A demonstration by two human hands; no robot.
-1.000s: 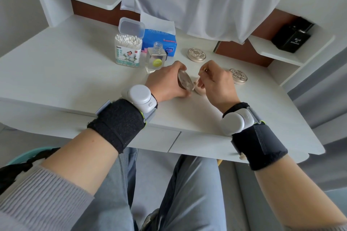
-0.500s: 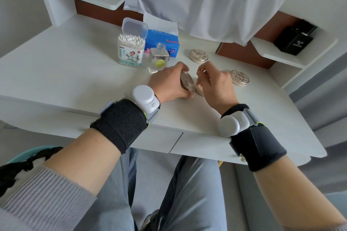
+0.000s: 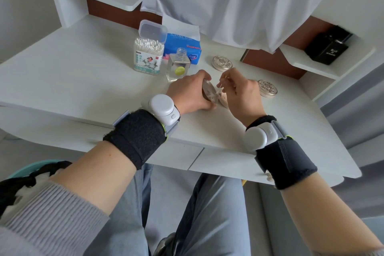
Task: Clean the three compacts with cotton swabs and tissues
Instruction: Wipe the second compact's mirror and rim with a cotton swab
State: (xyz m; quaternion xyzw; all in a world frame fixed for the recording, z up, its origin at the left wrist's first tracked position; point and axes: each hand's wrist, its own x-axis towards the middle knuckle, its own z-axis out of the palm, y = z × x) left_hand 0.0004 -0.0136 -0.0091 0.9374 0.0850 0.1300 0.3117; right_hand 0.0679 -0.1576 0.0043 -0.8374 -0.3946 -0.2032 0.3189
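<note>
My left hand [image 3: 188, 94] grips an opened round compact [image 3: 209, 92] standing on the white desk, its mirrored lid tilted up toward the right. My right hand [image 3: 241, 94] pinches a cotton swab [image 3: 222, 83] whose tip is at the compact's inner face. Two more gold compacts lie shut on the desk: one [image 3: 222, 63] behind my hands, one [image 3: 267, 88] just right of my right hand. A tub of cotton swabs [image 3: 148, 56] with its lid flipped up and a blue tissue pack [image 3: 182, 44] stand at the back.
A small clear uncapped bottle [image 3: 178, 65] stands just behind my left hand. A white cloth [image 3: 228, 0] hangs over the back of the desk [image 3: 83, 72]. A black box [image 3: 328, 47] sits on the right shelf. The desk's front edge runs under my wrists.
Both hands stay at the opened compact. My right hand has shifted slightly with the swab against the compact's inside; my left hand keeps its grip.
</note>
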